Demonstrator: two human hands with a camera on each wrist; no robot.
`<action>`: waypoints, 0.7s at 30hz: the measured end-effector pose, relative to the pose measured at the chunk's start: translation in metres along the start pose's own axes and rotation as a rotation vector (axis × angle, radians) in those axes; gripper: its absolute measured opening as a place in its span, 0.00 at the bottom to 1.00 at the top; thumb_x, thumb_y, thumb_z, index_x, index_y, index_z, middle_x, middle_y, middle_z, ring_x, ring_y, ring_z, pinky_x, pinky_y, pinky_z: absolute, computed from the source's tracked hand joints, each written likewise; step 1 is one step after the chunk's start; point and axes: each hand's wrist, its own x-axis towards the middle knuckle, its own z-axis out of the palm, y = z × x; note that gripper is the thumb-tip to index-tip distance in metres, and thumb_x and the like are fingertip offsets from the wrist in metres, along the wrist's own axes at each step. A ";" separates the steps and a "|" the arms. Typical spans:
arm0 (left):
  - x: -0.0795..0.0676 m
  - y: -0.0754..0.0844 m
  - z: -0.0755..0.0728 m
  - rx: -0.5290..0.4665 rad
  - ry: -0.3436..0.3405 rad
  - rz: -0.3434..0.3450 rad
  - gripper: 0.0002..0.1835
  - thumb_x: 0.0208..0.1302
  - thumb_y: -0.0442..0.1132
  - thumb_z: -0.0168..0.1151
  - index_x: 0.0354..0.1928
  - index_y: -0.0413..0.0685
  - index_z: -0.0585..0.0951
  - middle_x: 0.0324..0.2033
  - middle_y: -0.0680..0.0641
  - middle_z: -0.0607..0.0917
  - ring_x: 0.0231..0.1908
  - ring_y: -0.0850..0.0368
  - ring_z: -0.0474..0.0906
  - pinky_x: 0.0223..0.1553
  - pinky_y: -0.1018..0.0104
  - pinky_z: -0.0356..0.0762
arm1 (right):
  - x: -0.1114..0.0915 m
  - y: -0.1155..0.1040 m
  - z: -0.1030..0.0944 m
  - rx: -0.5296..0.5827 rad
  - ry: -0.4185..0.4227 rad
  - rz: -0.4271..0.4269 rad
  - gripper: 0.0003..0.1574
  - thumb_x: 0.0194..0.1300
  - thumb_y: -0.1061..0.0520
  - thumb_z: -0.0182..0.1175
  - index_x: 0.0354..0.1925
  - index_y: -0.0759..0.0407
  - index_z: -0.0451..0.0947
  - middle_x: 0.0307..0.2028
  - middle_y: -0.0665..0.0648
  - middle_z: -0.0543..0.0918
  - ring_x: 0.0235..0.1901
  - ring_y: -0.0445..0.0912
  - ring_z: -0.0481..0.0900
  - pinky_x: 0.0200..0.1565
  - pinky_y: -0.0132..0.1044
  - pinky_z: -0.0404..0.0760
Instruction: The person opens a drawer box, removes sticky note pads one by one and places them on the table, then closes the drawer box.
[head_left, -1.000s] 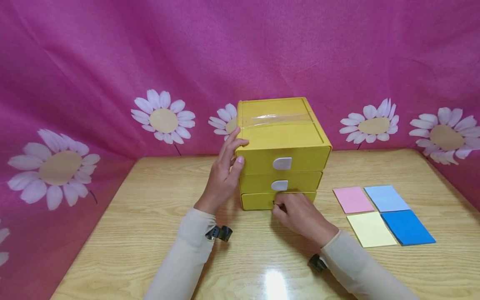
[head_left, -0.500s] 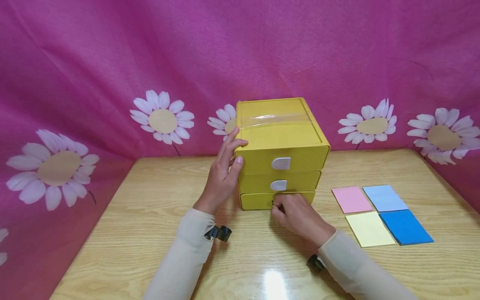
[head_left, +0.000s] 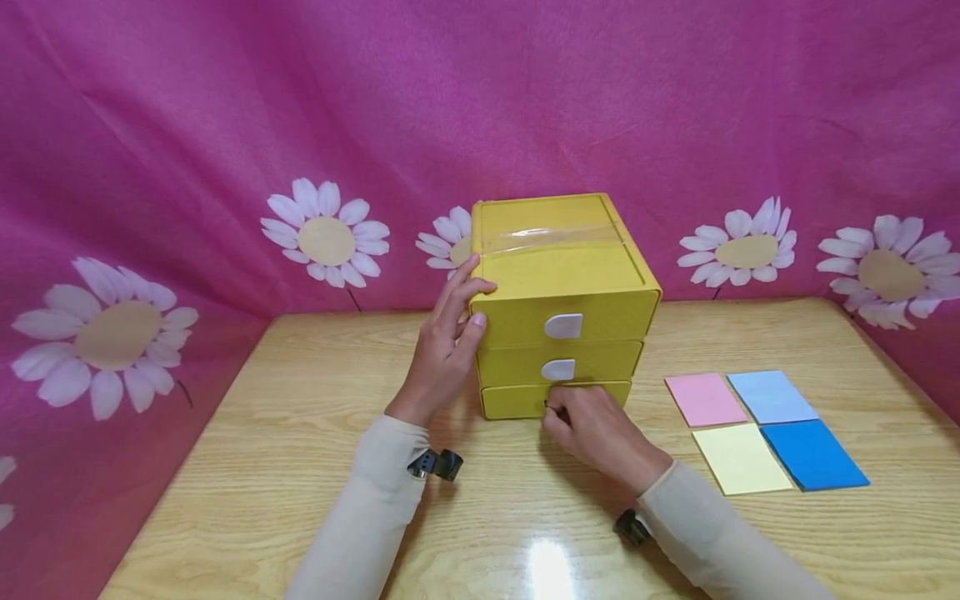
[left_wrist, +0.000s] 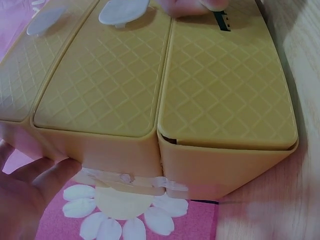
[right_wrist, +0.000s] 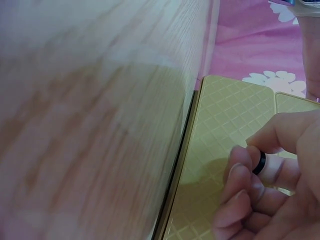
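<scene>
A yellow stack of three drawers (head_left: 558, 362) stands on the table, the upper two with white tabs. My left hand (head_left: 442, 358) rests flat along its left side near the top front corner, and in the left wrist view the fingers (left_wrist: 55, 177) touch the side wall. My right hand (head_left: 600, 429) is at the front of the bottom drawer (head_left: 513, 402). Its fingers are curled and pinch a small black pull (right_wrist: 260, 162), mostly covered by them. All drawers sit in the stack; the bottom one shows a narrow dark gap along its left edge in the left wrist view.
To the right lie a pink pad (head_left: 707, 399), a light blue pad (head_left: 774, 397), a pale yellow pad (head_left: 742, 459) and a blue pad (head_left: 816, 455) of sticky notes. Behind the wooden table (head_left: 322, 500) hangs a magenta cloth (head_left: 480, 100) with daisies.
</scene>
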 end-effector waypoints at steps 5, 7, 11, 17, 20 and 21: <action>-0.001 -0.002 0.000 -0.008 -0.005 -0.004 0.18 0.67 0.27 0.43 0.58 0.40 0.70 0.71 0.40 0.59 0.69 0.50 0.59 0.52 0.47 0.75 | -0.001 0.001 0.002 0.008 -0.011 0.004 0.16 0.52 0.65 0.58 0.16 0.48 0.67 0.15 0.43 0.64 0.18 0.39 0.63 0.21 0.30 0.63; -0.002 -0.003 -0.001 -0.004 -0.006 -0.008 0.18 0.67 0.28 0.44 0.58 0.41 0.70 0.72 0.41 0.59 0.68 0.51 0.59 0.48 0.50 0.77 | -0.002 0.001 0.002 0.014 -0.020 0.012 0.16 0.52 0.65 0.58 0.17 0.48 0.68 0.15 0.43 0.64 0.19 0.39 0.64 0.21 0.30 0.64; -0.002 -0.003 -0.001 0.005 -0.010 -0.012 0.18 0.68 0.28 0.44 0.58 0.42 0.70 0.72 0.41 0.59 0.68 0.51 0.59 0.42 0.56 0.76 | -0.002 0.001 0.002 0.023 -0.038 0.031 0.15 0.54 0.64 0.58 0.17 0.48 0.69 0.16 0.43 0.66 0.19 0.39 0.65 0.21 0.30 0.65; 0.001 -0.004 -0.002 0.007 -0.013 -0.002 0.18 0.68 0.29 0.44 0.58 0.42 0.70 0.72 0.42 0.59 0.69 0.51 0.59 0.42 0.57 0.73 | -0.001 0.001 -0.002 0.041 -0.056 0.046 0.14 0.55 0.63 0.57 0.18 0.48 0.71 0.16 0.44 0.67 0.19 0.39 0.65 0.21 0.31 0.65; 0.001 -0.005 -0.002 0.012 -0.008 0.008 0.17 0.67 0.28 0.44 0.57 0.42 0.70 0.72 0.41 0.59 0.69 0.50 0.60 0.43 0.58 0.74 | 0.000 0.001 -0.003 0.052 -0.060 0.046 0.13 0.55 0.63 0.58 0.19 0.48 0.72 0.17 0.43 0.68 0.19 0.38 0.66 0.21 0.30 0.66; 0.001 -0.005 -0.002 0.014 -0.007 0.010 0.17 0.67 0.28 0.44 0.57 0.41 0.70 0.72 0.41 0.59 0.69 0.50 0.60 0.44 0.58 0.73 | 0.000 0.001 -0.003 0.055 -0.061 0.046 0.13 0.56 0.63 0.58 0.19 0.48 0.72 0.17 0.43 0.69 0.19 0.38 0.66 0.21 0.30 0.66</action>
